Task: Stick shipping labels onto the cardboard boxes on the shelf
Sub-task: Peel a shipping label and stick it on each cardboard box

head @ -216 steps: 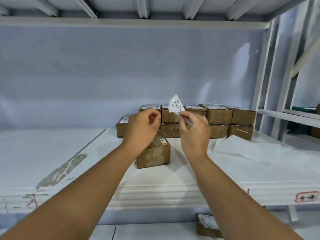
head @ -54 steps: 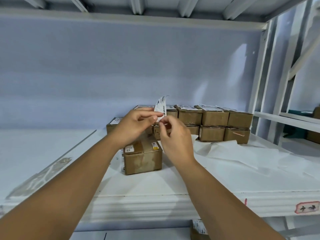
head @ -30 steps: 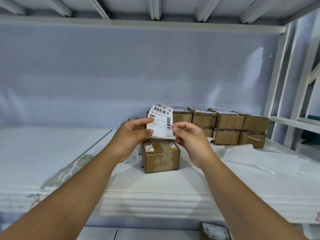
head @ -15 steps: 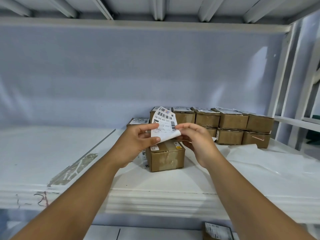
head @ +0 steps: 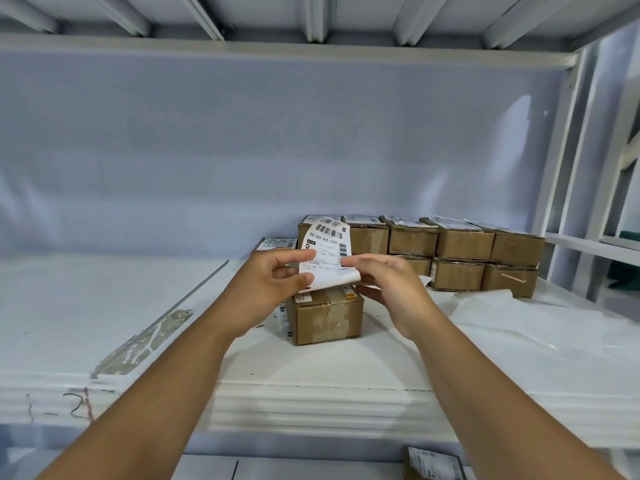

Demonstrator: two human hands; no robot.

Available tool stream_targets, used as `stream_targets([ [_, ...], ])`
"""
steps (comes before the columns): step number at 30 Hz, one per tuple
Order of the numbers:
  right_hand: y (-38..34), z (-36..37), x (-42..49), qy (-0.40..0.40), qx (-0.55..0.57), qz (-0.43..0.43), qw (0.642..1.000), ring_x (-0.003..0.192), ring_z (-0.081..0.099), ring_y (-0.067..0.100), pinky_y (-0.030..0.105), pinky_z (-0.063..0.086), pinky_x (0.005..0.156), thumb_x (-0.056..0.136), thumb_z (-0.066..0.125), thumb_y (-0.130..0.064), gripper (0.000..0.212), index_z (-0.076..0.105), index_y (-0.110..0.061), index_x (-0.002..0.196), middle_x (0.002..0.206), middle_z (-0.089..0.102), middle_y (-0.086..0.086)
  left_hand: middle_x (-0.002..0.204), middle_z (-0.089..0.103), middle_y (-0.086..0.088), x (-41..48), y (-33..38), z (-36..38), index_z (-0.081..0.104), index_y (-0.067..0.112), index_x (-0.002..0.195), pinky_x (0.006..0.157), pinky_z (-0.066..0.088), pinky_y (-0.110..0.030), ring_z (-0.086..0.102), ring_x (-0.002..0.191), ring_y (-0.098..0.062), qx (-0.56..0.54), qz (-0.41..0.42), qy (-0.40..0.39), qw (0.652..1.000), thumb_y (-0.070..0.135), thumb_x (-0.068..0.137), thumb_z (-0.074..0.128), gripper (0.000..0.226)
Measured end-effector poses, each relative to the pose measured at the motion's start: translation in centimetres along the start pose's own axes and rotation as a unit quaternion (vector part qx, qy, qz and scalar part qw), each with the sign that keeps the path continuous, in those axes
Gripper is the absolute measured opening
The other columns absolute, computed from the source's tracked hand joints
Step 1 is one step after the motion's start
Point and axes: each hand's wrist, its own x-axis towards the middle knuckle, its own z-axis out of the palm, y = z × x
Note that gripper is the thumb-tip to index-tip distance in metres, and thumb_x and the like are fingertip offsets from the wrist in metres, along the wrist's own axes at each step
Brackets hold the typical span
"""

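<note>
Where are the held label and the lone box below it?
shipping label (head: 327, 244), head view, on its printed face.
lone box (head: 325, 320), head view, on its front side.

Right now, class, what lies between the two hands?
The shipping label, pinched by left hand and right hand, above the front box; head view shows it.

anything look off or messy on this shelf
Yes. The shelf has a worn, peeling strip on its left, and loose white paper lies rumpled on its right, by the stacked boxes. The label, pinched by the left hand and right hand, curls at its bottom edge.
</note>
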Motion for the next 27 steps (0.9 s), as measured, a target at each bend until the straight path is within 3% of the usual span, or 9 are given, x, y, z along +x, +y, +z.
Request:
stream_targets([
  [3, 0.0, 0.03, -0.09, -0.006, -0.007, -0.002, 1.0, 0.091, 0.066, 0.014, 0.029, 0.049, 0.09, 0.088, 0.062, -0.02, 0.014, 0.075, -0.017, 0.093, 0.095, 0.075, -0.002, 0.117, 0.067, 0.0, -0.06, 0.16, 0.03, 0.065, 0.032, 0.111, 0.09, 0.051, -0.025, 0.064, 0.105, -0.009, -0.009, -0.007, -0.009, 1.0, 0.008, 0.081, 0.07, 0.038],
  [6, 0.01, 0.07, -0.18, -0.016, -0.021, -0.01, 1.0, 0.094, 0.064, 0.011, 0.028, 0.049, 0.092, 0.091, 0.055, -0.01, 0.021, 0.073, -0.019, 0.097, 0.104, 0.072, -0.002, 0.114, 0.068, 0.002, -0.14, 0.29, 0.0, 0.063, 0.028, 0.117, 0.084, 0.052, -0.018, 0.065, 0.101, -0.006, -0.011, -0.014, -0.015, 1.0, 0.006, 0.08, 0.071, 0.043],
  [9, 0.02, 0.05, -0.17, -0.024, -0.025, -0.005, 0.999, 0.092, 0.064, 0.012, 0.028, 0.049, 0.091, 0.089, 0.05, 0.0, 0.029, 0.073, -0.016, 0.1, 0.108, 0.071, 0.004, 0.113, 0.068, 0.004, -0.21, 0.29, -0.01, 0.061, 0.024, 0.122, 0.085, 0.053, -0.019, 0.065, 0.102, -0.005, -0.003, -0.02, -0.016, 1.0, 0.006, 0.08, 0.072, 0.048],
  [14, 0.31, 0.28, -0.03, -0.036, -0.054, -0.016, 0.998, 0.107, 0.063, 0.019, 0.033, 0.048, 0.099, 0.089, 0.051, 0.003, 0.033, 0.07, -0.022, 0.097, 0.11, 0.069, 0.001, 0.111, 0.069, 0.004, -0.06, 0.11, -0.23, 0.06, 0.025, 0.122, 0.09, 0.051, -0.025, 0.064, 0.102, -0.005, 0.011, -0.026, -0.008, 1.0, 0.008, 0.079, 0.073, 0.048],
  [21, 0.61, 0.49, 0.05, -0.034, -0.111, -0.032, 0.993, 0.099, 0.063, 0.009, 0.025, 0.049, 0.093, 0.087, 0.055, 0.004, 0.038, 0.067, -0.021, 0.113, 0.107, 0.068, -0.005, 0.11, 0.069, 0.002, -0.12, 0.16, -0.22, 0.06, 0.019, 0.124, 0.082, 0.052, -0.014, 0.064, 0.102, -0.005, 0.014, -0.028, 0.001, 0.999, 0.004, 0.08, 0.071, 0.048],
  [27, 0.62, 0.57, 0.12, -0.032, -0.125, -0.034, 0.991, 0.1, 0.063, 0.008, 0.026, 0.048, 0.096, 0.086, 0.056, 0.004, 0.039, 0.066, -0.017, 0.117, 0.104, 0.068, -0.008, 0.112, 0.067, 0.008, -0.13, 0.1, -0.23, 0.06, 0.021, 0.123, 0.083, 0.049, -0.013, 0.062, 0.104, -0.001, 0.043, -0.027, 0.01, 0.999, 0.007, 0.078, 0.074, 0.049],
])
